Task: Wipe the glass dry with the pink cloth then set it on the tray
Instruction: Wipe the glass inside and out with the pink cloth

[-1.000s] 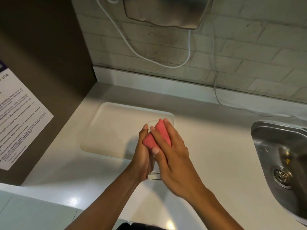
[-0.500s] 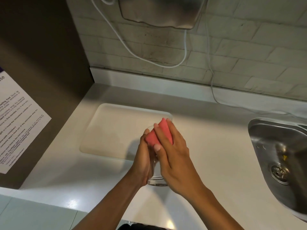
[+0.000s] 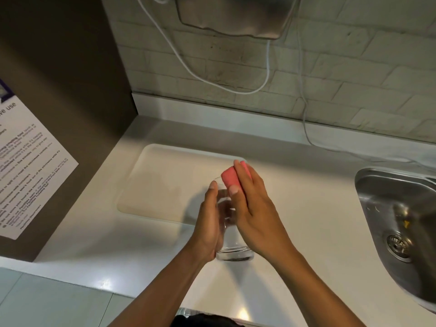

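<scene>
the left hand (image 3: pixel 208 223) grasped the clear cylindrical glass (image 3: pixel 230 232) upright above the counter, the right hand (image 3: pixel 253 208) pressed the folded pink cloth (image 3: pixel 232 178) at its rim — the white rectangular tray (image 3: pixel 165 182) lay just beyond, to the left.

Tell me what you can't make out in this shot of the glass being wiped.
Head view only:
- Glass: sides covered by left hand and right hand; dryness unreadable.
- Pink cloth: mostly under the right fingers.
- Sink: cut off by the right edge.
- Wall notice: print too blurred, cropped left.
</scene>
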